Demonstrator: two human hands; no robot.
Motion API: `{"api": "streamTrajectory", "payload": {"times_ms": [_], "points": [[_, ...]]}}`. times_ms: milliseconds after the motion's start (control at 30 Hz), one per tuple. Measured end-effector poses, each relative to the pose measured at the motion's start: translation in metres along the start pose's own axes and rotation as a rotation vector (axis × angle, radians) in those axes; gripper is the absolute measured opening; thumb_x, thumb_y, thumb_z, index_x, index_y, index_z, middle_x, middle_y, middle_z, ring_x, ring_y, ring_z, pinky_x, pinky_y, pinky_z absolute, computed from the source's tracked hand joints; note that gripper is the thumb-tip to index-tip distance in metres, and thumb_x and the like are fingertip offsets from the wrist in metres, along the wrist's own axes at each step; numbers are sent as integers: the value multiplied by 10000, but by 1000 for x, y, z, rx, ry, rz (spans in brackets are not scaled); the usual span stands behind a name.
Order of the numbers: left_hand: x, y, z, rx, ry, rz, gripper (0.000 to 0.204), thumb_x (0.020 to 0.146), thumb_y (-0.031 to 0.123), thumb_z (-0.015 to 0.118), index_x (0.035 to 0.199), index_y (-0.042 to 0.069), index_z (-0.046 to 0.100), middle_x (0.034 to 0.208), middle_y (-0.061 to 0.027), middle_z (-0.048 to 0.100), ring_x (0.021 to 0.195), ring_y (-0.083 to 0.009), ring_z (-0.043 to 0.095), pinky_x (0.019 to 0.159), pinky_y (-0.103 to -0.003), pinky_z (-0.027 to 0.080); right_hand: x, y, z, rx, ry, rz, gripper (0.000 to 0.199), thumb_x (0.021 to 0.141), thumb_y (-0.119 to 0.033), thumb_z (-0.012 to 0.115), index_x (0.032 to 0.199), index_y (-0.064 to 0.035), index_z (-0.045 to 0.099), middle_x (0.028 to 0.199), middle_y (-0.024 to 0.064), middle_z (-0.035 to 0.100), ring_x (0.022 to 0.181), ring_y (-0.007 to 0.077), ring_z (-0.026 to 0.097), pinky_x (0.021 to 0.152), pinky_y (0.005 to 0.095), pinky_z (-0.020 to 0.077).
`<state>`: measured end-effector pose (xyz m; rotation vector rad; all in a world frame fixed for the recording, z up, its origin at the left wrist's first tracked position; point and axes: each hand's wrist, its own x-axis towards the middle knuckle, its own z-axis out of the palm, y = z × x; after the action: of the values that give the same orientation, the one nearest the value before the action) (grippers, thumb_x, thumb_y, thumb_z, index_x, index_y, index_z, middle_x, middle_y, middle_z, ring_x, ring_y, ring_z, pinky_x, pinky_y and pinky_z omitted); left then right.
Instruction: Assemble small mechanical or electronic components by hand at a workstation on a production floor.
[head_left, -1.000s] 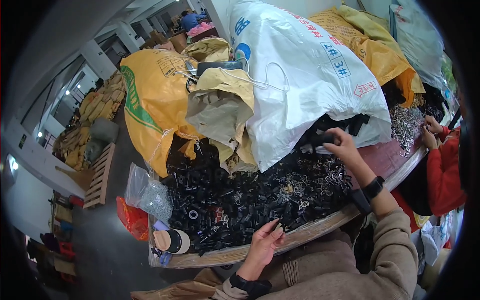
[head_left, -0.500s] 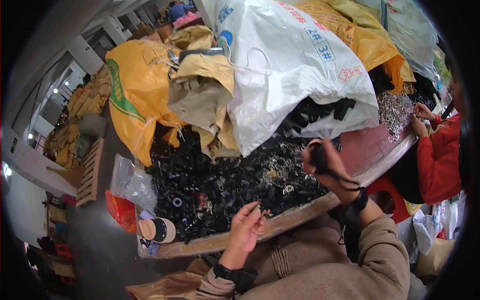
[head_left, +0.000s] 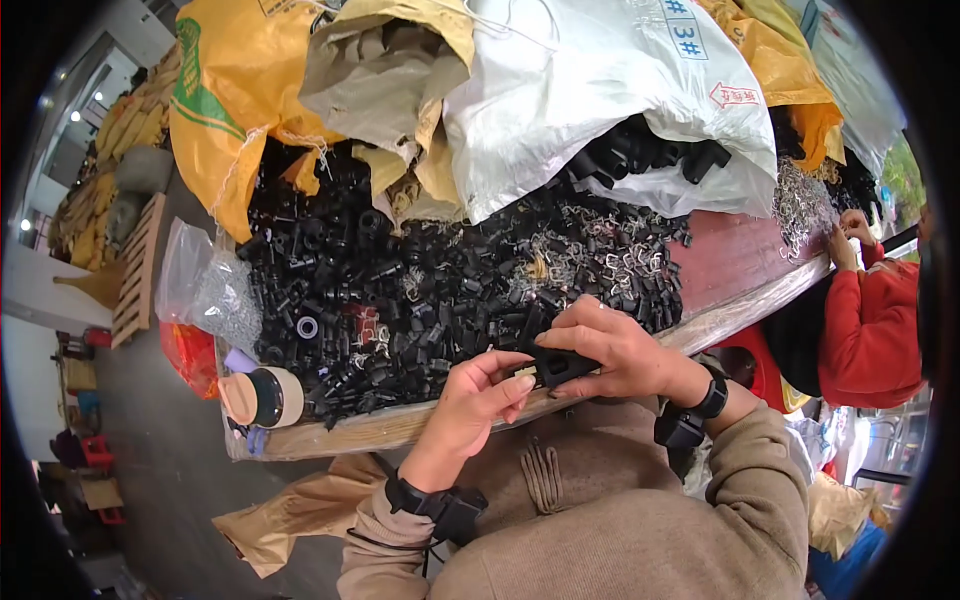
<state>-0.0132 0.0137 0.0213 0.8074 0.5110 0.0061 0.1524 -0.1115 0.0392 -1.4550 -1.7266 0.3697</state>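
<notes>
My right hand (head_left: 622, 352) grips a black plastic part (head_left: 562, 366) with a hole in it, just above the table's near edge. Right beside it, my left hand (head_left: 478, 398) has thumb and forefinger pinched on a small metal-looking piece (head_left: 528, 374) that meets the black part's left end; its exact shape is too small to make out. Beyond both hands spreads a heap of small black plastic parts (head_left: 420, 300). Silvery bent metal clips (head_left: 640, 262) lie among them on the right.
A white woven sack (head_left: 600, 80) spills black tubular parts onto the table, beside a yellow sack (head_left: 220, 100). A lidded cup (head_left: 275, 397) and a clear bag of small pieces (head_left: 225, 295) stand at the left corner. At right sits a person in a red sleeve (head_left: 870, 330).
My right hand has come down and left, bringing the black part against the piece in my left hand. The view has shifted, so the table sits higher and further left.
</notes>
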Motion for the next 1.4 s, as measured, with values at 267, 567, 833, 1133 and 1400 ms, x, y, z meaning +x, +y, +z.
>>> {"api": "streamTrajectory", "payload": {"times_ms": [267,567,833,1133,1400], "points": [[7,-9,-17,-93,-2,-134,246,757,87,603,976,-11,546,723,-30,562,583,-103,528,497,-200,414,1,-7,9,-214,-54,-79,519,565,-137,697,1033,-15,509,845,80,476,734,223,461,643,318,415],[7,-11,-10,47,-30,-128,250,774,141,602,971,-7,557,720,-29,579,588,-88,558,526,-188,463,-8,-8,22,-272,16,-179,504,577,-115,678,1044,-16,516,827,62,453,706,199,439,632,301,407],[1,-12,1,120,-27,-116,253,779,154,598,980,7,556,757,-26,581,602,-90,565,532,-189,468,-17,-13,27,-68,25,43,614,610,-179,711,1141,-15,450,960,117,478,843,261,482,709,345,424],[2,-15,2,117,-51,-132,422,746,98,622,1122,8,451,876,-61,579,625,-106,574,550,-195,476,-11,11,14,654,-315,-37,764,652,-373,666,1223,2,322,1172,170,404,1056,302,419,883,377,344],[2,-18,15,23,-55,-165,613,730,81,633,1233,1,293,962,-93,561,681,-125,573,597,-207,470,-27,3,5,540,-376,-34,663,677,-380,640,1156,15,406,1115,181,465,1022,318,457,860,386,365]]}}
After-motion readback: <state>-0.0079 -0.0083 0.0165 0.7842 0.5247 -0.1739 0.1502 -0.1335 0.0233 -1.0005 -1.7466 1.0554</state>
